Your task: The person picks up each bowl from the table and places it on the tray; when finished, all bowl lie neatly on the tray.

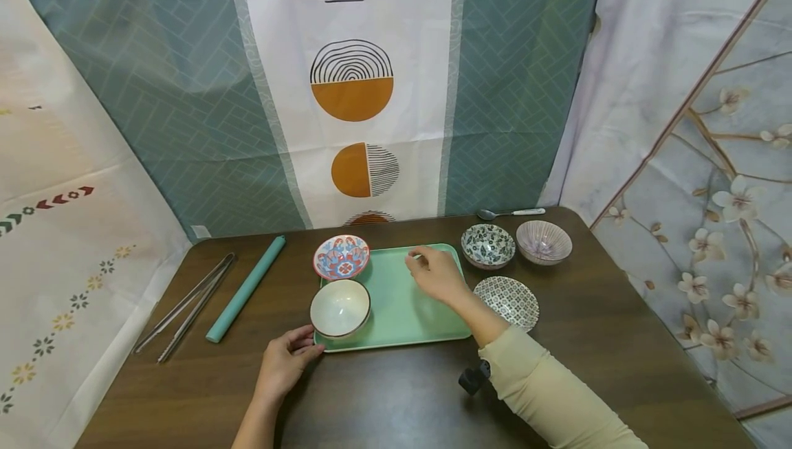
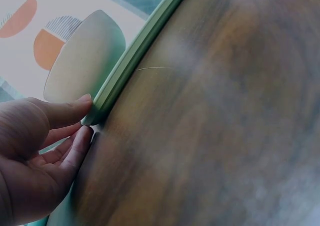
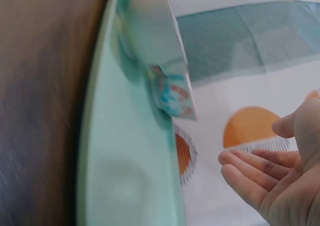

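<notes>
A mint-green tray point(image 1: 402, 304) lies on the table. At its near left corner my left hand point(image 1: 287, 361) pinches the rim, thumb above and fingers below in the left wrist view. A white bowl with a dark rim point(image 1: 339, 306) sits at the tray's left end, beside that hand. Behind it is a red-and-blue patterned bowl point(image 1: 342, 257), at the far left corner of the tray. Over the tray's right half hovers my right hand point(image 1: 436, 274), holding nothing, its fingers loosely bent in the right wrist view point(image 3: 280, 171).
Right of the tray stand a leaf-patterned bowl point(image 1: 488, 245), a striped bowl point(image 1: 544, 241) and a dotted bowl point(image 1: 509, 301), partly behind my right forearm. A spoon point(image 1: 510, 213) lies at the back edge. Metal tongs point(image 1: 192, 304) and a teal roll point(image 1: 246, 289) lie on the left.
</notes>
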`<state>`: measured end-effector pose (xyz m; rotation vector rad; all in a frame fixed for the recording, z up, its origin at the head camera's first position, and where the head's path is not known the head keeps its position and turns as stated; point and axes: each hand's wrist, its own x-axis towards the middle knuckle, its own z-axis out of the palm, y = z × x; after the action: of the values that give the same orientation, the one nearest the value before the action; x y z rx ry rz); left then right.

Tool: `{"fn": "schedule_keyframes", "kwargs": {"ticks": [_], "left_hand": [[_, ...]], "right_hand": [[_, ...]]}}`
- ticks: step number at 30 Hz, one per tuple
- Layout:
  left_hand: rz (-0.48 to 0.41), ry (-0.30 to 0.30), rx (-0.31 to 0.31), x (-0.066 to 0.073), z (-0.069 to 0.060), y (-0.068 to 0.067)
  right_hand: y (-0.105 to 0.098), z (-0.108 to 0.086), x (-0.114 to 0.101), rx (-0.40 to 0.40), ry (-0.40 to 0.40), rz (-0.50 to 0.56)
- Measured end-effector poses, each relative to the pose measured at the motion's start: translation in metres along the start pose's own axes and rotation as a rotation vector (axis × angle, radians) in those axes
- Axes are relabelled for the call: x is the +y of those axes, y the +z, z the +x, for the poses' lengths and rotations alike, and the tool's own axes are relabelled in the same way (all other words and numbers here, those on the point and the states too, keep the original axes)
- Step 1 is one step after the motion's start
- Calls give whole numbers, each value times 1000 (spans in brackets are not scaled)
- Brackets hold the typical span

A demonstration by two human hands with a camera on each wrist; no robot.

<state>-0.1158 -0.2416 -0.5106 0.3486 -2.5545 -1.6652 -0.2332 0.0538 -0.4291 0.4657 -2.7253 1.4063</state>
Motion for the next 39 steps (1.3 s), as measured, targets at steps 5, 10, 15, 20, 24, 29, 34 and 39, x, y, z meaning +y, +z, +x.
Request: {"fn": "schedule_keyframes", "kwargs": {"ticks": [5,10,15,20,24,29,34,39], "left_hand": [[6,-4,1,-1,1,0],[6,-4,4,0,1,0],[-14,6,-1,0,2,0],[-23,9,0,-1,2,0],[-25,2,-3,-2,2,0],[-39,-10,-1,-2,2,0],[-44,-18,0,-3,2,0],[-41,-13,4,-3,3,0]], "right_hand": [[-28,2,10,21,35,-22],[-56,3,27,46,60,-29],[-85,6,46,100,64,-70],[-109,3,69,145,103,-95],[-125,-2,86,204,114,-130],[-146,-6,105,303,119,-162],[-167,-12,127,417,163,-201],[-180,-18,149,495,217,-209]]}}
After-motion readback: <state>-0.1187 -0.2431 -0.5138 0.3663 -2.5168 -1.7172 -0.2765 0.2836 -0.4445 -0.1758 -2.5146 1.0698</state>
